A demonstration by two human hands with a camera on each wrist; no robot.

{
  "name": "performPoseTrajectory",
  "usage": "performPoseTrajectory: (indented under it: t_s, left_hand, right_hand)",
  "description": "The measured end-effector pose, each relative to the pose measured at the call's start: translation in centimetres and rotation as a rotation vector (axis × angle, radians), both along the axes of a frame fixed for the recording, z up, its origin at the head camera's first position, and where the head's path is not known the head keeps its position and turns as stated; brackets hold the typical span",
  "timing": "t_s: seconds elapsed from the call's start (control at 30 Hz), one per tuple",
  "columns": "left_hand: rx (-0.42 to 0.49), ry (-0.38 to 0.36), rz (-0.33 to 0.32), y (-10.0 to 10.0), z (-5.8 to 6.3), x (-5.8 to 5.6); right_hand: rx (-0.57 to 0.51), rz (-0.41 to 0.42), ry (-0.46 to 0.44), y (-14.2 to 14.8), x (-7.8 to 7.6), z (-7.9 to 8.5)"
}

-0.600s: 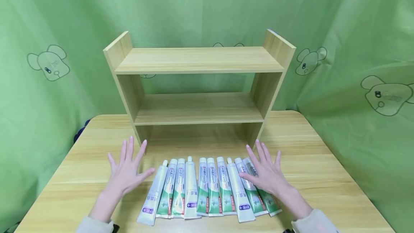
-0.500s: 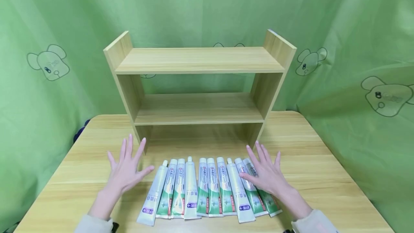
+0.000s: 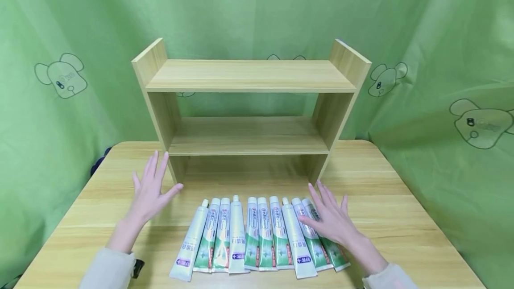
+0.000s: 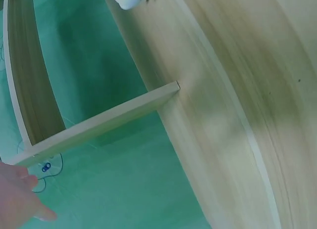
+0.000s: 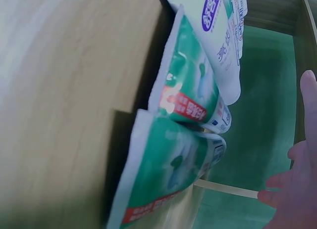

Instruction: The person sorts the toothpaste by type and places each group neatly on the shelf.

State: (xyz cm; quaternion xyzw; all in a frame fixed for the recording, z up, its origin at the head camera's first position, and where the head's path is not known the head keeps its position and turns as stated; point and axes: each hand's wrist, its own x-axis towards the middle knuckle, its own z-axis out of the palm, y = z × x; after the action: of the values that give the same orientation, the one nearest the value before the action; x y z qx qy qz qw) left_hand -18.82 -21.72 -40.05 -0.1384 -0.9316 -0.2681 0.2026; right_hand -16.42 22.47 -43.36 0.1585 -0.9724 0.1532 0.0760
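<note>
A row of several toothpaste tubes lies side by side on the wooden table (image 3: 401, 231), caps pointing toward the shelf. Most are white and green tubes (image 3: 265, 235); a few are white with purple print, such as the leftmost tube (image 3: 188, 244). My left hand (image 3: 148, 197), fingers spread and holding nothing, hovers left of the row near the shelf's left foot. Over the right end of the row my right hand (image 3: 331, 222) spreads its fingers, partly covering the last green tubes (image 5: 168, 160). The left wrist view shows part of the left hand (image 4: 20, 199) by the shelf's side board.
A wooden shelf unit (image 3: 249, 89) with two boards stands behind the tubes, its side panels rising above the top board. A green curtain (image 3: 225, 8) with printed mouse heads hangs around the back and sides of the table.
My left hand has moved forward and slightly left, toward the shelf's left foot. My right hand has barely moved, and the tubes lie as before.
</note>
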Motion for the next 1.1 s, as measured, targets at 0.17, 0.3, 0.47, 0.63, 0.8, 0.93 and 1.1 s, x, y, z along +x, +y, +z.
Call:
performPoseTrajectory:
  t_s: [0.17, 0.3, 0.47, 0.63, 0.8, 0.93, 1.1]
  left_hand:
    - [0.126, 0.049, -0.053, -0.3, 0.1, -1.0]
    - [0.211, 0.094, -0.084, -0.5, 0.0, -1.8]
    - [0.263, 0.232, -0.140, -0.6, -0.1, -2.8]
    - [0.293, 0.298, -0.166, -0.8, 0.5, -3.7]
    - [0.254, 0.347, -0.161, -1.2, 1.1, -4.6]
    - [0.218, 0.390, -0.157, -1.5, 1.3, -5.1]
    - [0.190, 0.405, -0.157, -1.8, 1.4, -5.7]
  right_hand:
    - [-0.029, -0.002, -0.028, 0.4, 0.1, -0.5]
    - [-0.068, -0.002, -0.048, 0.7, 0.3, -1.0]
    - [-0.109, -0.022, -0.072, 1.2, 0.7, -1.3]
    - [-0.140, -0.042, -0.126, 2.0, 0.8, -1.5]
    - [-0.164, -0.059, -0.260, 2.3, 0.8, -1.5]
    - [-0.170, -0.058, -0.324, 2.6, 0.8, -1.6]
    - [-0.176, -0.023, -0.346, 2.9, 1.0, -1.9]
